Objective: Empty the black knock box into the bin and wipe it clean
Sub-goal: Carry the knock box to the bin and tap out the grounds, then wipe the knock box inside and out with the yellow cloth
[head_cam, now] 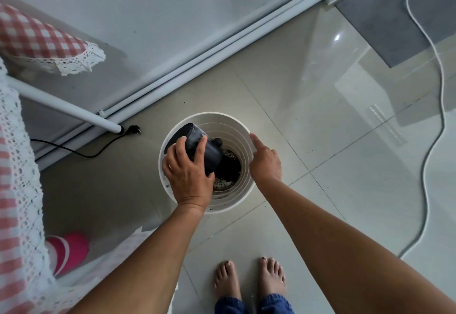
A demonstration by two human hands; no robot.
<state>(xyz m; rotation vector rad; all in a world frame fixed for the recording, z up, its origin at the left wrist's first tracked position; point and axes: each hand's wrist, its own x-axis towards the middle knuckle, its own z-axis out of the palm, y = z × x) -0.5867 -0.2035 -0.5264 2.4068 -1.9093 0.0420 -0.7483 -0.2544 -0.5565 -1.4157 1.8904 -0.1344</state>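
The left hand has its fingers wrapped round the black knock box, tipped mouth-down over the white bin, while the right hand, fingers loosely curled, steadies the rim; I'd keep it low and tap.

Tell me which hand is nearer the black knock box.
Left. The left hand grips the knock box, tipped over the white bin. The right hand is apart from it, fingertip at the bin's right rim.
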